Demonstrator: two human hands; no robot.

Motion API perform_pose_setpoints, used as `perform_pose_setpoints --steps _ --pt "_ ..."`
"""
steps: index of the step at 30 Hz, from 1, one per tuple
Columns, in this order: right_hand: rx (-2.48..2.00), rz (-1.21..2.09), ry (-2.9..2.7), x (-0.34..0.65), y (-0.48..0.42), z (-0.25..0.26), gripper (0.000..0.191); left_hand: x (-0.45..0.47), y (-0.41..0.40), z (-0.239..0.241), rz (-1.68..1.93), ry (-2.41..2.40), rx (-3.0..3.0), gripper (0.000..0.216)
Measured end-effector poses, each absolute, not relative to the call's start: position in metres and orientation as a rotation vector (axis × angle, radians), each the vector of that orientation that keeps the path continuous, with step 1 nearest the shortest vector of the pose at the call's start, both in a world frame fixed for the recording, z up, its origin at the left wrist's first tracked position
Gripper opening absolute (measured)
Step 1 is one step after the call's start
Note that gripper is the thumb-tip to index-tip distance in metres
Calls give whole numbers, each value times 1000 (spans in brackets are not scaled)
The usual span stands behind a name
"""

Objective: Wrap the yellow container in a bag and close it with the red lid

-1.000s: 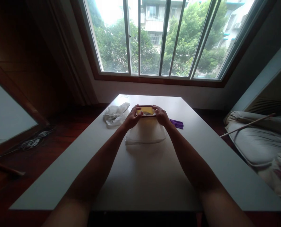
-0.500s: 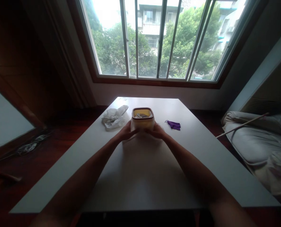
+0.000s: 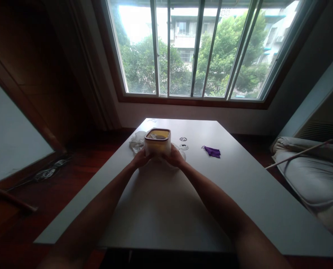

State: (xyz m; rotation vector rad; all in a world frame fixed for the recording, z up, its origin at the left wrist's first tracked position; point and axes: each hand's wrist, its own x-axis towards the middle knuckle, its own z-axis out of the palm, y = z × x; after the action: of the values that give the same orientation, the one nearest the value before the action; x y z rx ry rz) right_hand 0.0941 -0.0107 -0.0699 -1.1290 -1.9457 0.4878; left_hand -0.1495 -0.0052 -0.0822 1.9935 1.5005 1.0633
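Between my two hands is a squarish yellow bin (image 3: 158,145) with a dark brown rim. Its open top faces up, and translucent plastic shows inside and around its outer wall. My left hand (image 3: 140,158) is wrapped on the bin's left side. On the opposite side, my right hand (image 3: 175,156) grips it with the thumb toward the near face. Whether the bin's base touches the table cannot be made out. A crumpled clear plastic bag (image 3: 137,141) lies just beyond my left hand, partly hidden by the bin.
Two small round items, a dark ring (image 3: 183,139) and a pale disc (image 3: 184,147), lie on the white table (image 3: 233,201) right of the bin. Farther right is a purple cloth pouch (image 3: 212,151). A stick (image 3: 301,153) leans over bundled padding (image 3: 309,179) beyond the table's right edge.
Both hands have carried the bin left across the table, partly in front of the plastic bag. Two small round items behind it have come into view. My view has shifted slightly.
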Motion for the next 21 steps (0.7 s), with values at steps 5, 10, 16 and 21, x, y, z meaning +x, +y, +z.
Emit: perform_pose_setpoints --steps 5,10,16,21 --pt "-1340 437 -1939 73 1 -69 71 -157 6 -86 1118 1933 2190 75" --pt "-1404 448 -1945 65 22 -68 69 -167 28 -96 808 2294 2089 87" --pt "-1389 467 -1953 63 53 -75 71 -187 59 -105 522 2104 2111 79" --pt "-1344 535 -1929 65 73 -87 75 -194 81 -104 623 1927 2160 75"
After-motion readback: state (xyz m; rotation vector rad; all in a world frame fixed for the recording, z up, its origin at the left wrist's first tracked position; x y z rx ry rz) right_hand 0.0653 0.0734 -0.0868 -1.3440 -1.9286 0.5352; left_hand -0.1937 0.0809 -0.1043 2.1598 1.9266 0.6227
